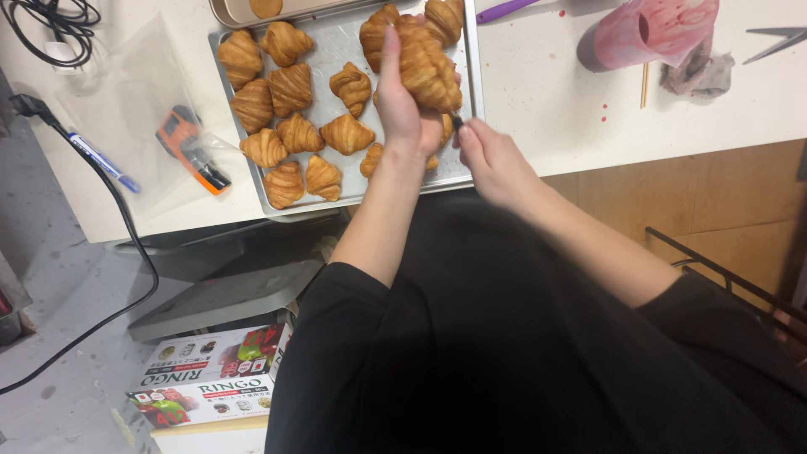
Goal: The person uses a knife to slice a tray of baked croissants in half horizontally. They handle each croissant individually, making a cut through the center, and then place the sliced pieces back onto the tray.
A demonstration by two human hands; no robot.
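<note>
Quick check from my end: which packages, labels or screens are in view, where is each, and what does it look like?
Printed carton: on the floor at lower left, rectangular, white with red and green fruit pictures.
Clear plastic bag: on the table left of the baking tray, flat and see-through, an orange and black tool inside.
No screens or signs in view.

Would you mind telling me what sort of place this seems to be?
Probably a small bakery or pastry kitchen: a metal tray full of croissants, a pink-stained piping bag on the white worktop, and the left hand lifting one croissant.
</note>
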